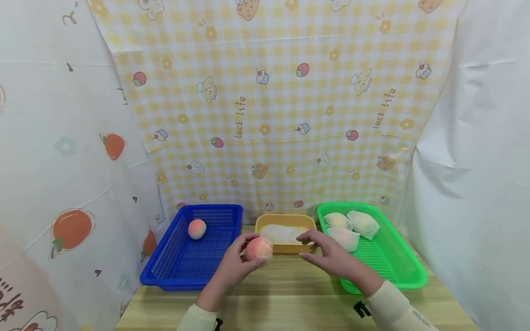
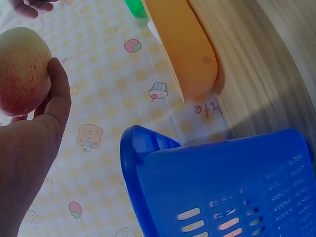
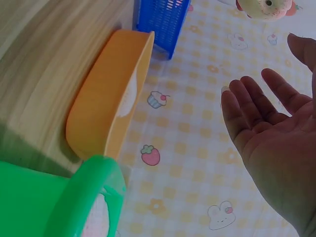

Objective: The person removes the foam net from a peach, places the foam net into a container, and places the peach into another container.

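Note:
A pink and cream peach is held in my left hand, thumb and fingers curled round it, above the table's middle. In the left wrist view the peach shows speckled red skin. My right hand hangs over the front right of the yellow box, its fingers spread and nothing in them. In the right wrist view the palm of the right hand is bare, facing the peach. White foam net sleeves lie inside the yellow box.
At the left a blue basket holds one bare peach. A green basket at the right has several fruits in foam nets near its back left. The wooden table meets a checked cloth behind.

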Demonstrator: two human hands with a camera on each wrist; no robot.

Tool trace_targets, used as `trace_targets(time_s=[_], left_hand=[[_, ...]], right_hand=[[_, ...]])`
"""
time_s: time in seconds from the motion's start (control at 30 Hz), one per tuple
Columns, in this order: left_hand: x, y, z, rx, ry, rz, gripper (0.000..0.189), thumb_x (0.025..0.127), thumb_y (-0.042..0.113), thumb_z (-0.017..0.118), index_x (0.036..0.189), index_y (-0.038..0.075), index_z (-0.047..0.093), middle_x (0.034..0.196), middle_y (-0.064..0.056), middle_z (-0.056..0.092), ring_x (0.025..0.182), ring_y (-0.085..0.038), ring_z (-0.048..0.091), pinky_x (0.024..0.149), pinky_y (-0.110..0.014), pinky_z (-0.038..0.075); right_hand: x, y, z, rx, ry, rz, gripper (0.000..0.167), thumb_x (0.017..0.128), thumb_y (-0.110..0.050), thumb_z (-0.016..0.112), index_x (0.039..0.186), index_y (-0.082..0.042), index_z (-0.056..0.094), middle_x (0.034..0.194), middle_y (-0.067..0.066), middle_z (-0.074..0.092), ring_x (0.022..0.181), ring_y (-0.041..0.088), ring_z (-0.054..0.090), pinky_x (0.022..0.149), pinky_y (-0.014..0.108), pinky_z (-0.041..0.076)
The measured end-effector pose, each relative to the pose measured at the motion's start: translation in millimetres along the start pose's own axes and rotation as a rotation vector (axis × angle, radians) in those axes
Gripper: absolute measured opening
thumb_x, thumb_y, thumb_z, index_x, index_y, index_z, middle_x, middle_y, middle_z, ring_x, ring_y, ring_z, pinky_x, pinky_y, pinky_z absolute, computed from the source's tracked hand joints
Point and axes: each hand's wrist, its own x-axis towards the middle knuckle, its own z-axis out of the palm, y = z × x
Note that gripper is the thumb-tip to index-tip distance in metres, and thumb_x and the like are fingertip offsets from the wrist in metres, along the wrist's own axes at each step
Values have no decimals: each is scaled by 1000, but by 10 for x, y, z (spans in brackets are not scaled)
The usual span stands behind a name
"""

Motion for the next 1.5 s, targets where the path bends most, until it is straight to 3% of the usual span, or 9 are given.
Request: trace_targets(time_s=[0.23, 0.43, 0.6, 0.77, 0.9, 1.07, 1.3, 1.5], left_hand=[[-10, -2, 19, 2, -11, 12, 59, 94, 15, 89, 147, 8, 62, 145, -16, 60, 127, -29, 61, 95, -30, 61], [-12, 10, 3, 21, -44, -12, 60, 95, 15, 89, 148, 7, 62, 146, -16, 59, 126, -30, 61, 95, -31, 61], [4, 37, -78, 108, -93, -20, 62, 95, 21, 90, 149, 10, 62, 146, -14, 60, 119, -27, 64, 91, -33, 61], [92, 84, -299, 297, -112, 31, 66, 94, 33, 92, 151, 14, 64, 142, -5, 64, 109, -22, 68, 85, -33, 60], [206, 190, -534, 434, -116, 94, 64, 93, 37, 93, 149, 19, 66, 140, 1, 65, 121, -21, 66, 97, -41, 57], [378, 278, -842, 511, -151, 106, 65, 91, 33, 94, 149, 18, 67, 147, -2, 64, 130, -27, 63, 105, -51, 54], [643, 242, -1222, 663, -143, 35, 68, 90, 42, 95, 148, 21, 68, 145, -7, 65, 120, -27, 65, 97, -51, 57], [826, 36, -1448, 832, -87, -5, 67, 93, 42, 91, 149, 14, 68, 145, -17, 64, 118, -34, 66, 93, -52, 58]], right_hand=[[-1, 24, 47, -3, 15, -20, 35, 111, -32, 72, 142, -20, 63, 140, -3, 65, 126, 26, 64, 99, 41, 60], [17, 55, 76, -15, 25, -36, 35, 111, -32, 71, 142, -19, 64, 138, -3, 65, 125, 20, 64, 99, 49, 60], [3, 83, 99, -5, 23, -40, 33, 111, -30, 72, 141, -19, 64, 136, -3, 64, 123, 18, 62, 97, 46, 61], [-23, 117, 104, 0, 25, -53, 30, 110, -28, 73, 138, -20, 65, 134, -3, 64, 121, 16, 61, 96, 41, 61], [-32, 110, 81, 5, 33, -47, 30, 109, -28, 74, 137, -22, 65, 133, -5, 65, 122, 16, 61, 97, 44, 61], [-37, 96, 73, 12, 22, -36, 29, 109, -30, 74, 136, -23, 65, 133, -5, 65, 123, 17, 62, 97, 46, 61], [-50, 100, 79, 35, -7, -1, 28, 110, -33, 72, 136, -23, 65, 134, -5, 64, 125, 18, 62, 99, 48, 59], [-77, 112, 90, 46, -27, 35, 28, 110, -33, 73, 136, -25, 65, 135, -6, 64, 126, 17, 62, 100, 53, 59]])
